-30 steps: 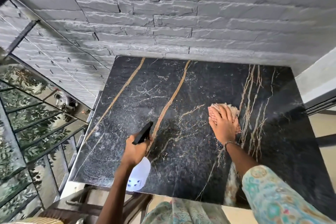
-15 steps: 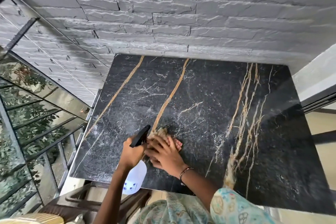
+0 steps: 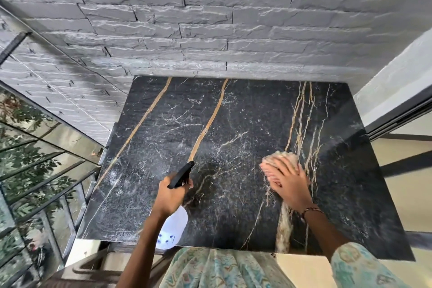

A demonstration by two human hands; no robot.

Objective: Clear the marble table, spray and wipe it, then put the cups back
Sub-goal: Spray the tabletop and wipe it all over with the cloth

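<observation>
while the right hand (image 3: 288, 181) presses flat on the cloth (image 3: 284, 158) at the right of the marble worktop (image 3: 233, 124), unwiped marble lies to its left, where the left hand (image 3: 169, 196) grips the spray bottle (image 3: 173, 229); no cups in view.

Counter (image 3: 233, 124): black marble slab, gold and white veins, far edge against wall. Beige cloth (image 3: 284, 156) flat on counter, right of centre, under my palm. Spray bottle (image 3: 174, 224): white body, black nozzle, tilted over near-left edge, in my grip.
</observation>
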